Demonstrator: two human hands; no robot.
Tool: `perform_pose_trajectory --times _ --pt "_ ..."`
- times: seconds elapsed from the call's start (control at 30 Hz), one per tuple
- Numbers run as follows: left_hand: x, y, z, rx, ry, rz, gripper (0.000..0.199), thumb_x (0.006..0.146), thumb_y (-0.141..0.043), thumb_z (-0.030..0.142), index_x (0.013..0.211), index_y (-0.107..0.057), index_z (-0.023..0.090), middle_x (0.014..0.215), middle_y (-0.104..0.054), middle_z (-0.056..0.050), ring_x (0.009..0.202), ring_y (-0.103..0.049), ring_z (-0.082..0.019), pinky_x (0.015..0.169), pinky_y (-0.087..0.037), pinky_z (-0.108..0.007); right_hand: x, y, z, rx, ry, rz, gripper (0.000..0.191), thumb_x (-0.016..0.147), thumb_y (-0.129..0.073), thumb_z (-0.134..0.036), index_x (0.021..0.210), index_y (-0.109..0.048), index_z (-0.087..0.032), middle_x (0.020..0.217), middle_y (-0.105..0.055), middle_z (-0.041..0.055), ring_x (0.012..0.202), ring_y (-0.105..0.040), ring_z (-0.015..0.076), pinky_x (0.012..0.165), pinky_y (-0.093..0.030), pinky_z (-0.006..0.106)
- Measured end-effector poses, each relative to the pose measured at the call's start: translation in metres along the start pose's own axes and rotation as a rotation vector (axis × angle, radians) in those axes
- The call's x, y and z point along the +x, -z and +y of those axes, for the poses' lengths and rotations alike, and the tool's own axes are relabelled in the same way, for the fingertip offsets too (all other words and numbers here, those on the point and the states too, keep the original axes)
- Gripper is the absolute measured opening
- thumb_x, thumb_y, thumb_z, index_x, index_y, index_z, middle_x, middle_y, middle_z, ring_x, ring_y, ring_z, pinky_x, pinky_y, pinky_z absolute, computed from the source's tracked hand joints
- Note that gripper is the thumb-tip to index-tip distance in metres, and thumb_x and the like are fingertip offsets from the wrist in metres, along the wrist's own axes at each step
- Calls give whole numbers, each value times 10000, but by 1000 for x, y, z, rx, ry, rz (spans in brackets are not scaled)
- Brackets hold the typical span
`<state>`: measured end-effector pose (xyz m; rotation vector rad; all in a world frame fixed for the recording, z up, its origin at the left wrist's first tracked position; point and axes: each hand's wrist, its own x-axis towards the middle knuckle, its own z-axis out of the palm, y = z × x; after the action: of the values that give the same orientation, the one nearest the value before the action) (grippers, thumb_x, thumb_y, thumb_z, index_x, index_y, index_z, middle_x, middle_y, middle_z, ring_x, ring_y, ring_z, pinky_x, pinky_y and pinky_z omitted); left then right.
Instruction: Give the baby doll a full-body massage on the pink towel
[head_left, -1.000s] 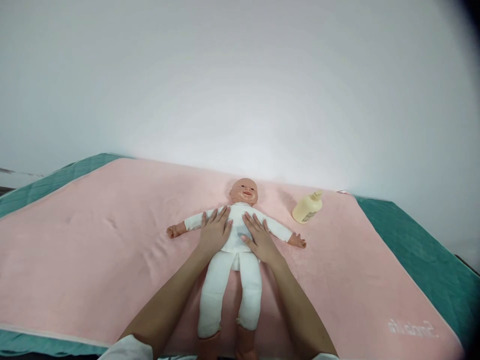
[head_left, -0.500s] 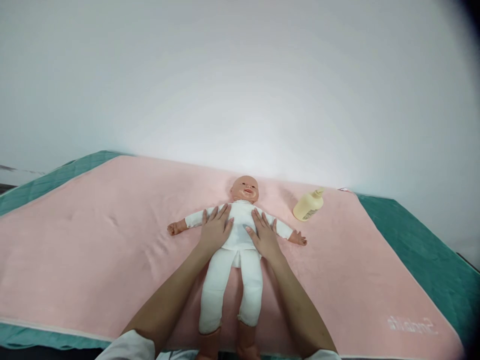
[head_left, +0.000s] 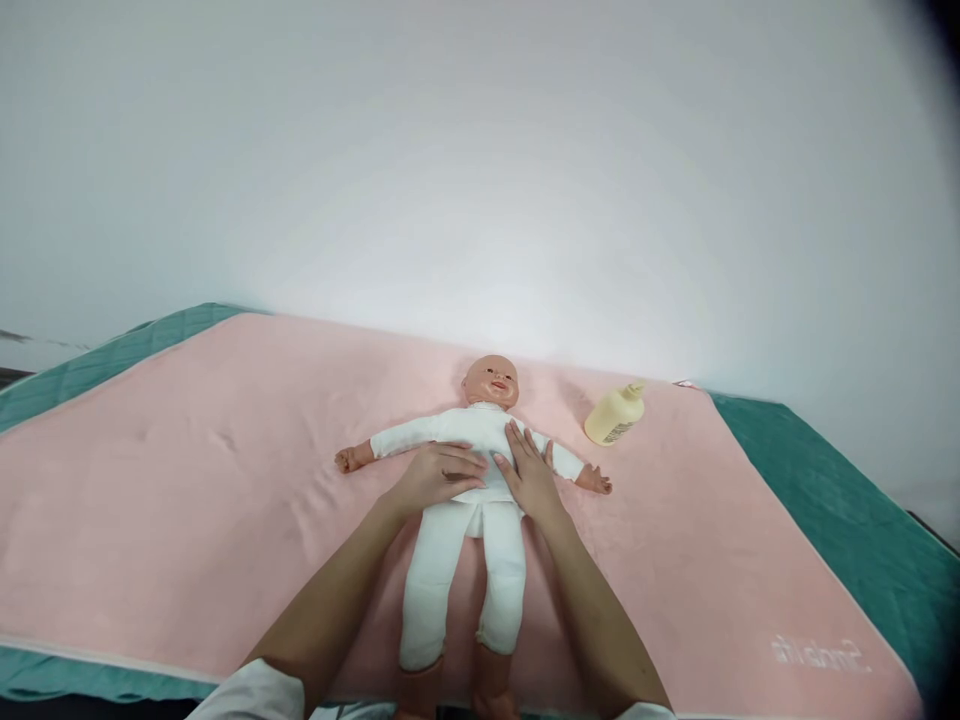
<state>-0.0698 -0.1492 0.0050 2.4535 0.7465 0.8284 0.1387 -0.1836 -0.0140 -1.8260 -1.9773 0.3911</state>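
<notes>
Hands: left hand [head_left: 439,476] and right hand [head_left: 531,472] lie flat, fingers spread, on doll [head_left: 472,500].
Surface: pink blanket [head_left: 187,480] over green mattress [head_left: 847,510]; bottle [head_left: 615,415] nearby.
Room: plain white wall [head_left: 480,170].

A green-covered bed [head_left: 840,480] carries a pink blanket [head_left: 225,500]. A doll [head_left: 472,500] lies face-up mid-blanket; a cream bottle [head_left: 615,417] lies near the far right corner.

The doll's [head_left: 480,440] belly is covered by the left hand [head_left: 435,477] and right hand [head_left: 531,478]. Its feet run off the bottom edge. The bottle's [head_left: 615,415] label is too small to read, and the blanket's [head_left: 187,470] corner lettering stays blurred.
</notes>
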Motion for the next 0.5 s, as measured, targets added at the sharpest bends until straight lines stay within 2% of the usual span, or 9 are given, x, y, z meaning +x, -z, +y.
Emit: perform_pose_trajectory --times 0.13,0.23,0.37,0.5 --pt "-1 -4 -1 -52 99 -170 365 864 -525 563 898 -773 297 994 -748 -23 1016 -684 -230 1053 -450 -394 1 0 -1 6 -12 -5 637 961 -269 -565 1510 -217 -247 1569 -236 48 1467 -169 294 1148 -7 624" --pt "1 -2 -3 -102 39 -162 352 870 -532 539 923 -766 281 1034 -740 -15 1051 -671 -235 1098 -394 -417 1 0 -1 12 -16 -7 638 961 -270 -563 1508 -225 -238 1569 -236 48 1469 -165 286 1152 -9 617" --pt "6 2 -7 -23 -88 -106 392 912 -509 483 1146 -687 224 1196 -680 -39 1206 -580 -206 1145 -326 -408 0 1 -2 15 -17 -12 646 961 -261 -569 1509 -220 -229 1571 -230 49 1471 -159 273 1157 -5 605" --pt "8 3 -11 108 -90 -149 496 932 -489 460 1376 -496 238 1408 -517 -56 1365 -406 -209 1184 -211 -468 -1 2 -2 6 -23 -9 624 970 -246 -550 1507 -224 -233 1570 -234 49 1472 -161 264 1157 5 602"
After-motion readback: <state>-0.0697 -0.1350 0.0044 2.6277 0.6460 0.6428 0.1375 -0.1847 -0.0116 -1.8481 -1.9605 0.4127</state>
